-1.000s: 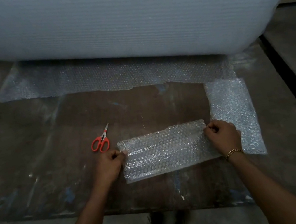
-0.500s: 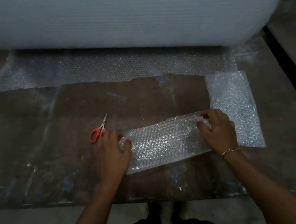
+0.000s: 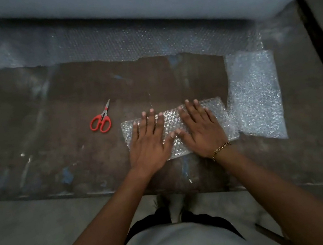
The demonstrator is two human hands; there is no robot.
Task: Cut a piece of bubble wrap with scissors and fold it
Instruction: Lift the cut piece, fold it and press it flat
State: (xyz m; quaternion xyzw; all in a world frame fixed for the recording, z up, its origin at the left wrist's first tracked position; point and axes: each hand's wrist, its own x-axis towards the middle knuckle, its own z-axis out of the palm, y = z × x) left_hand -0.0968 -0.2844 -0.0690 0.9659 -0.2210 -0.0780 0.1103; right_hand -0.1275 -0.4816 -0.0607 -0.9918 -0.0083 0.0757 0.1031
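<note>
A folded piece of bubble wrap [image 3: 172, 120] lies flat on the dark worktable [image 3: 50, 118]. My left hand [image 3: 150, 139] presses on its left half with straight, spread fingers. My right hand [image 3: 201, 128], with a gold bracelet at the wrist, presses flat on its right half. The two thumbs nearly touch in the middle. Red-handled scissors [image 3: 101, 120] lie shut on the table to the left of the piece, apart from both hands.
A huge bubble wrap roll [image 3: 158, 0] fills the back of the table, with its loose sheet [image 3: 101, 45] spread in front and a strip [image 3: 255, 94] hanging down at the right. The table's front edge [image 3: 83, 194] runs near my body.
Both hands let go of the piece's ends, moved inward and flattened onto its top. The piece now lies lower and narrower, folded over.
</note>
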